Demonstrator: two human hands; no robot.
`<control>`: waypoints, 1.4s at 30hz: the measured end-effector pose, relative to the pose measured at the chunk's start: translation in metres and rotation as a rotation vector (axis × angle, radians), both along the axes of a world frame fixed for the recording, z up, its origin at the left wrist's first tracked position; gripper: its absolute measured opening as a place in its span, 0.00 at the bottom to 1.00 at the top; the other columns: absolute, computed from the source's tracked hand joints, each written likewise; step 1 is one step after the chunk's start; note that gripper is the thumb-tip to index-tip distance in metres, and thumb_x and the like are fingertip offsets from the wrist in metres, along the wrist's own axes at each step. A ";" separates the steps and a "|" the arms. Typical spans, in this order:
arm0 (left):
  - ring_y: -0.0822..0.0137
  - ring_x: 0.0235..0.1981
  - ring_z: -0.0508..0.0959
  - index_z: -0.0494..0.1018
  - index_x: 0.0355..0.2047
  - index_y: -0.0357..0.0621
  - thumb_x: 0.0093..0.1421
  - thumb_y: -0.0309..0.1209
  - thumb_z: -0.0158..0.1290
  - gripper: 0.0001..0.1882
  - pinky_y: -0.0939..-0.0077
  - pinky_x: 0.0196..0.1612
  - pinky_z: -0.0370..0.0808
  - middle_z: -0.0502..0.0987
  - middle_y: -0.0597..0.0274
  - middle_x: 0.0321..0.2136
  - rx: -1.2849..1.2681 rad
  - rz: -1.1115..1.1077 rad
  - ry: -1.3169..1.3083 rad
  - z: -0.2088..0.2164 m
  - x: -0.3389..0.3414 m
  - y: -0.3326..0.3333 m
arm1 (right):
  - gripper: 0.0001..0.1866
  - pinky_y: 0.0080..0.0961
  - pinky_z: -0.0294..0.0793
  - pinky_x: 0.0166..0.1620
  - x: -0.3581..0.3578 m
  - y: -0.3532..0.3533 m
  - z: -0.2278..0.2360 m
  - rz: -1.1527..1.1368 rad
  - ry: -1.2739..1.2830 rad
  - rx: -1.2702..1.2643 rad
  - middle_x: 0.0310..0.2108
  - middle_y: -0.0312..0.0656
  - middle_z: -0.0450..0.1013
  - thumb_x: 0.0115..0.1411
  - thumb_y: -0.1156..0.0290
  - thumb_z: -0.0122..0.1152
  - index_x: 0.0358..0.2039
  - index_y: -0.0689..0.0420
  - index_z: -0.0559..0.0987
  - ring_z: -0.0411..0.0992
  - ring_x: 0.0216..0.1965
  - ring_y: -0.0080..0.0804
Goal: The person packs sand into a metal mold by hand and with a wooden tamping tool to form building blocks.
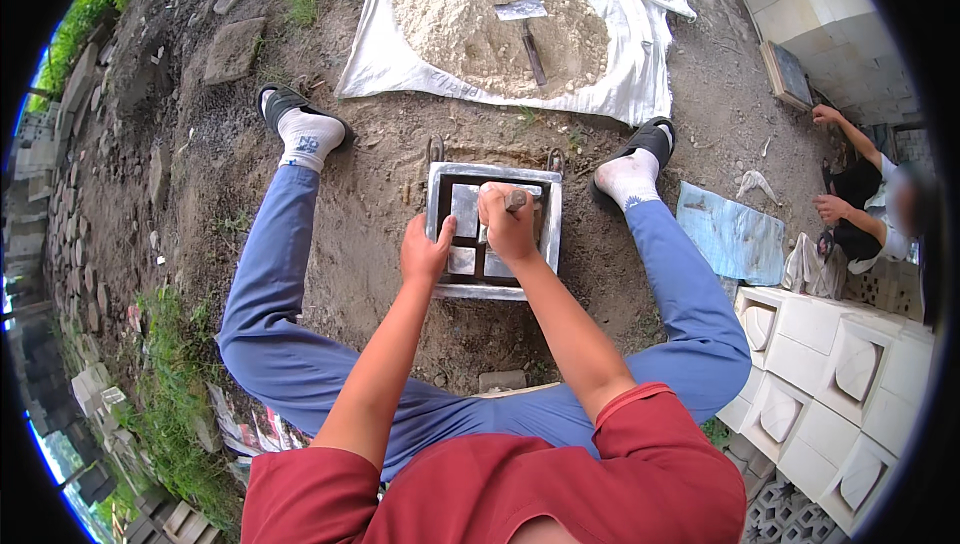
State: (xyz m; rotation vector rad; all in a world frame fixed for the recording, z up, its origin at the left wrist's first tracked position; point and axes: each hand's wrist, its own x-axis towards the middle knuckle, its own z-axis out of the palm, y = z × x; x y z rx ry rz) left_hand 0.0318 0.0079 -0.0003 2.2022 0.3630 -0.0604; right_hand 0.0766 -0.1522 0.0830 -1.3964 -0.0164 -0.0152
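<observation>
On the ground between my feet sits a square metal mould (492, 292) with a bright rim and dark channels around shiny metal blocks (464, 211). My left hand (424, 252) straddles the mould's left wall, thumb inside and the other fingers outside. Over the right half of the mould, my right hand (508, 224) is closed around a tool with a round-ended handle (515, 201). The handle's end points up out of the fist; the working end is mostly hidden, so its kind cannot be told.
Beyond the mould, a pile of pale sandy material (450, 29) lies on a white sheet (375, 59), with a trowel (530, 44) on it. Patterned cement blocks (810, 334) stand at right, near a blue sheet (730, 234). Another person (870, 189) works at far right.
</observation>
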 end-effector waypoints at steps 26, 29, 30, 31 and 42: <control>0.40 0.46 0.82 0.79 0.42 0.40 0.62 0.63 0.57 0.34 0.50 0.49 0.77 0.83 0.42 0.40 0.000 0.040 0.144 0.003 -0.001 0.004 | 0.22 0.27 0.51 0.23 -0.014 0.004 0.017 0.050 -0.034 -0.012 0.15 0.29 0.57 0.69 0.71 0.52 0.16 0.58 0.62 0.53 0.19 0.16; 0.41 0.45 0.82 0.79 0.42 0.40 0.62 0.63 0.57 0.34 0.50 0.48 0.78 0.83 0.42 0.41 -0.012 0.031 0.125 0.006 -0.001 0.005 | 0.25 0.24 0.50 0.22 -0.008 0.007 0.032 0.031 -0.157 -0.144 0.15 0.29 0.57 0.71 0.69 0.48 0.14 0.56 0.59 0.53 0.17 0.16; 0.42 0.45 0.82 0.79 0.42 0.40 0.62 0.63 0.57 0.33 0.51 0.48 0.78 0.83 0.43 0.41 0.000 0.016 0.111 0.008 0.002 -0.003 | 0.25 0.25 0.51 0.22 -0.005 0.000 0.015 0.019 -0.210 -0.193 0.15 0.29 0.58 0.72 0.69 0.48 0.14 0.56 0.60 0.53 0.17 0.16; 0.42 0.45 0.82 0.79 0.42 0.40 0.62 0.63 0.57 0.33 0.51 0.48 0.78 0.83 0.43 0.41 -0.007 0.002 0.103 0.010 0.003 -0.008 | 0.25 0.25 0.51 0.23 0.000 -0.007 -0.006 0.007 -0.263 -0.240 0.15 0.29 0.58 0.72 0.69 0.48 0.15 0.56 0.60 0.54 0.18 0.16; 0.41 0.47 0.81 0.79 0.43 0.39 0.62 0.63 0.56 0.34 0.50 0.51 0.77 0.82 0.41 0.43 -0.048 0.014 0.166 0.002 -0.002 0.004 | 0.22 0.32 0.53 0.24 0.029 0.005 0.032 0.035 -0.209 -0.163 0.15 0.36 0.56 0.69 0.70 0.53 0.17 0.61 0.62 0.54 0.19 0.21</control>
